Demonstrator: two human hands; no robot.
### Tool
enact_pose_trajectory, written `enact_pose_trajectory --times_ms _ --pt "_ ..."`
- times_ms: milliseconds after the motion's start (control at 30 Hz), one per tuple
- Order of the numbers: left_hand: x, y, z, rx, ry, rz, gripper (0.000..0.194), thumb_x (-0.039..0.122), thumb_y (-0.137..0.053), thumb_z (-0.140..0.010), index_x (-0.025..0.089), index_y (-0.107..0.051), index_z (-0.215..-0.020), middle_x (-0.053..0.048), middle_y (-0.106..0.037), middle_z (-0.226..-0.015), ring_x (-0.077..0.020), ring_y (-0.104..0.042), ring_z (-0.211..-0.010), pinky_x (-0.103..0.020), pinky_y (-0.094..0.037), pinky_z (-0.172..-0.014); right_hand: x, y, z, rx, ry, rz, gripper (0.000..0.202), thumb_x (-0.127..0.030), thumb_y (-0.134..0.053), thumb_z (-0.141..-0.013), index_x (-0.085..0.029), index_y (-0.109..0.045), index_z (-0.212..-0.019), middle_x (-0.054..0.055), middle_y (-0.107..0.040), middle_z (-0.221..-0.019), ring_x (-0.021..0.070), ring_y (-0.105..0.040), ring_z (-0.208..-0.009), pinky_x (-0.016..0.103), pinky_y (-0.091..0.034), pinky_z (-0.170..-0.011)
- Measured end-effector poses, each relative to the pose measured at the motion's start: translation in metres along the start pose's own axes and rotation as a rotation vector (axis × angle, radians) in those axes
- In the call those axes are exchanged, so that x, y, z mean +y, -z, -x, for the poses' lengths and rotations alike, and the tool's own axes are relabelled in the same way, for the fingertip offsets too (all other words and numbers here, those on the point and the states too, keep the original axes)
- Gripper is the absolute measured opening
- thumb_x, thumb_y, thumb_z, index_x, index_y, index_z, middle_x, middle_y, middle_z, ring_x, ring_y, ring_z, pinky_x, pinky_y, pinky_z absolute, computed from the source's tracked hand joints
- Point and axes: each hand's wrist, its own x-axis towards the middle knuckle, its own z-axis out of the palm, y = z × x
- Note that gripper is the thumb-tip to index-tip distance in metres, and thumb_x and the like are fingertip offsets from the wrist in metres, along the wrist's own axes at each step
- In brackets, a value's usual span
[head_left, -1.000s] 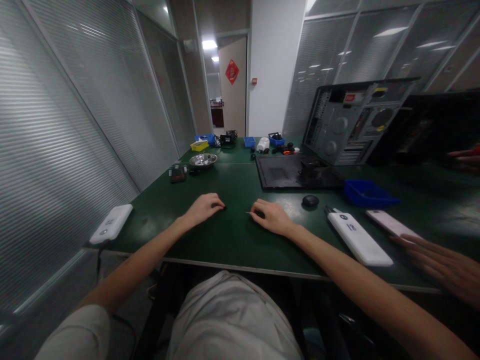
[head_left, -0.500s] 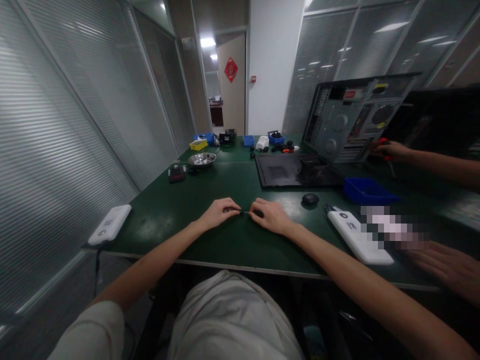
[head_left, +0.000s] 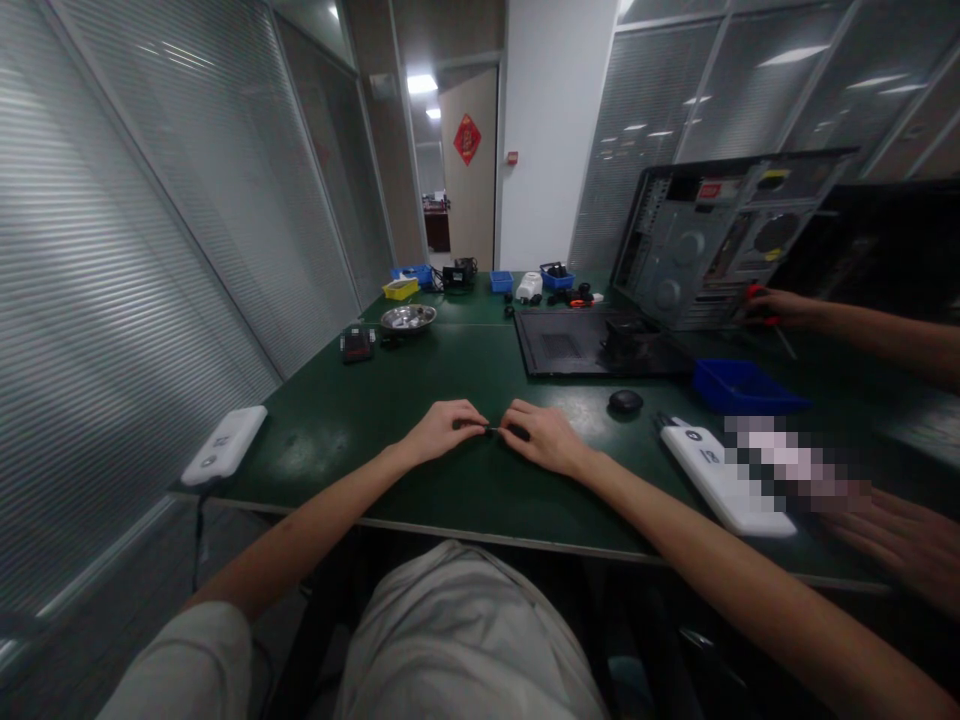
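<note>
Pinching a small dark piece (head_left: 490, 431) in the left hand (head_left: 444, 430) and a thin pale rod (head_left: 496, 430) in the right hand (head_left: 547, 436), nearly end to end low over the green desk (head_left: 469, 490).

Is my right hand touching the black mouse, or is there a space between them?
Apart: in the head view, green tabletop shows plainly between the right hand and the black mouse.

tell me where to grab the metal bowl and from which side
Probably pinch the rim of the metal bowl at its near right, coming over the green table: it sits upright, rim exposed, small items lie inside, and dark objects lie toward its near left.
</note>
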Motion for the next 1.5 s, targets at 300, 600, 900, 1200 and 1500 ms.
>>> enact_pose_trajectory --times_ms 300,600,900,1200,1500 --pt "-0.002 -0.002 0.000 0.025 0.052 0.031 0.024 0.037 -0.067 -0.094 0.020 -0.079 -0.106 -0.007 -0.072 -0.101 -0.0167 -0.065 -0.085 -0.028 -0.049 -0.077 0.000 0.000 -0.002 -0.012 0.005 -0.056 0.015 -0.036 -0.054 -0.103 -0.023 -0.062 -0.101 0.001 -0.061 -0.098 0.0137 -0.057 -0.076 0.025 -0.034 -0.065" --pt "0.000 -0.007 -0.001 0.010 0.014 0.072 0.022 0.036 -0.069 -0.093 0.022 -0.080 -0.104 -0.007 -0.073 -0.102 -0.0185 -0.067 -0.092 -0.030 -0.050 -0.087 -0.008 -0.004 -0.005 -0.038 0.032 -0.029 0.016 -0.035 -0.050 -0.105 -0.022 -0.059 -0.105 0.002 -0.060 -0.101 0.0134 -0.056 -0.074 0.026 -0.032 -0.064" --pt "-0.002 -0.007 -0.002 0.058 0.041 0.082 0.023 0.037 -0.065 -0.095 0.022 -0.081 -0.101 -0.007 -0.073 -0.104 -0.0189 -0.068 -0.092 -0.032 -0.052 -0.086 -0.007 -0.003 -0.005 -0.035 0.008 -0.053 0.013 -0.034 -0.053 -0.103 -0.023 -0.060 -0.105 0.002 -0.060 -0.101 0.0138 -0.057 -0.076 0.026 -0.034 -0.065" --pt "-0.016 -0.006 -0.009 0.021 -0.027 -0.117 0.021 0.030 -0.060 -0.098 0.021 -0.079 -0.102 -0.007 -0.070 -0.100 -0.0191 -0.065 -0.096 -0.033 -0.050 -0.090 -0.007 -0.002 -0.002 0.002 0.003 -0.033 0.014 -0.034 -0.053 -0.103 -0.023 -0.061 -0.102 0.002 -0.061 -0.098 0.0139 -0.057 -0.077 0.025 -0.034 -0.066" --pt "0.005 -0.006 0.002 -0.001 -0.094 -0.142 0.020 0.034 -0.066 -0.094 0.022 -0.074 -0.108 -0.007 -0.068 -0.117 -0.0219 -0.060 -0.113 -0.039 -0.046 -0.103 -0.008 0.001 0.000 0.068 -0.016 -0.090 0.015 -0.035 -0.053 -0.102 -0.022 -0.061 -0.100 0.003 -0.062 -0.098 0.0150 -0.059 -0.080 0.025 -0.038 -0.069"
